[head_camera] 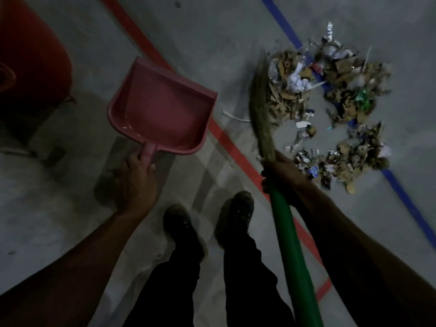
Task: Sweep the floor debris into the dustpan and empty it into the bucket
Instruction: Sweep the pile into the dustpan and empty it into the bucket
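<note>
My left hand (135, 180) grips the handle of a pink dustpan (162, 107), which hangs empty above the floor with its mouth pointing up and right. My right hand (282, 175) grips a broom with a green handle (292, 251). Its straw head (260, 107) is blurred and reaches the left edge of a heap of debris (330, 109): cardboard scraps, paper, foil and plastic bits spread over the grey floor at the right. The red bucket (30, 48) stands at the upper left edge, only partly in view.
A red floor line (226, 140) runs diagonally between dustpan and debris. A blue line (405, 197) passes under the heap. My two dark shoes (207, 223) stand at the bottom centre. A dark object (50, 154) lies on the floor near the bucket.
</note>
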A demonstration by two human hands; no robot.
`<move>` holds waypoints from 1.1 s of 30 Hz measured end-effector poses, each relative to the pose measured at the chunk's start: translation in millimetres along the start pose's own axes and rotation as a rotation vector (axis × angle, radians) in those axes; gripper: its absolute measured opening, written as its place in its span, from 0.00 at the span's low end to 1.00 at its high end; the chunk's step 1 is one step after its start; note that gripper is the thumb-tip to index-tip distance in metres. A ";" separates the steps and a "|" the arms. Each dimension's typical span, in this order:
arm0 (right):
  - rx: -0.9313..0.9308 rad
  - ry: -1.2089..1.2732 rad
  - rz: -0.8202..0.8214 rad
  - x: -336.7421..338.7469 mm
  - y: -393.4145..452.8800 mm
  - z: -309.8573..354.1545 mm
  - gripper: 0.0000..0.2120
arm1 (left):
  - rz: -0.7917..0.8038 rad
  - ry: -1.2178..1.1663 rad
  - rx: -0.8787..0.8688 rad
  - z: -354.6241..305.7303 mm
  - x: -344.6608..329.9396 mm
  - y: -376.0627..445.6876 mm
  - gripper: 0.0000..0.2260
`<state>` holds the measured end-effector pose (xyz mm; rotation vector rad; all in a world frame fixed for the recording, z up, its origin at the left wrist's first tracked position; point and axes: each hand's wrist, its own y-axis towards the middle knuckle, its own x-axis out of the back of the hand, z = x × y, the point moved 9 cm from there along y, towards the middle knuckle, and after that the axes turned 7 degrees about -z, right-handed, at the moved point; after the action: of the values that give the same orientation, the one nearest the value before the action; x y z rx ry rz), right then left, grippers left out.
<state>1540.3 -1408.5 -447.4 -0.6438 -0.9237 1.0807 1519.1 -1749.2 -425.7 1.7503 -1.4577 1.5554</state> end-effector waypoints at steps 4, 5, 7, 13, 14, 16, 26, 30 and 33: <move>0.002 -0.090 0.169 -28.6 -10.0 -13.7 0.19 | 0.046 -0.004 -0.006 -25.9 -19.0 -7.0 0.17; -0.012 -0.128 0.207 -31.9 -3.2 -17.0 0.21 | 0.047 0.004 -0.010 -31.5 -25.2 -7.8 0.16; -0.049 -0.181 0.246 -27.1 22.4 -25.9 0.23 | 0.026 0.048 -0.055 -45.4 -37.9 -9.4 0.15; -0.110 -0.166 0.091 48.4 113.4 -30.7 0.14 | 0.015 0.080 -0.081 -82.3 -75.6 -19.0 0.14; -0.101 -0.135 0.070 64.7 126.4 -26.6 0.13 | 0.012 0.074 -0.079 -89.5 -82.5 -21.2 0.15; -0.096 -0.059 0.037 97.0 149.7 -15.8 0.12 | 0.006 0.068 -0.068 -104.2 -95.5 -25.8 0.16; -0.118 0.310 -0.013 227.4 195.6 17.0 0.06 | 0.007 0.104 -0.041 -177.7 -123.3 -55.8 0.16; -0.116 0.237 0.119 234.3 148.9 1.0 0.05 | -0.014 0.142 0.004 -192.7 -113.3 -66.7 0.17; -0.113 0.089 0.211 220.2 102.5 -29.6 0.11 | -0.022 0.171 0.025 -197.9 -105.8 -73.7 0.18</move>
<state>1559.3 -1166.4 -477.5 -0.8913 -0.8580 1.1819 1500.9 -1513.7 -432.5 1.5981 -1.3378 1.6739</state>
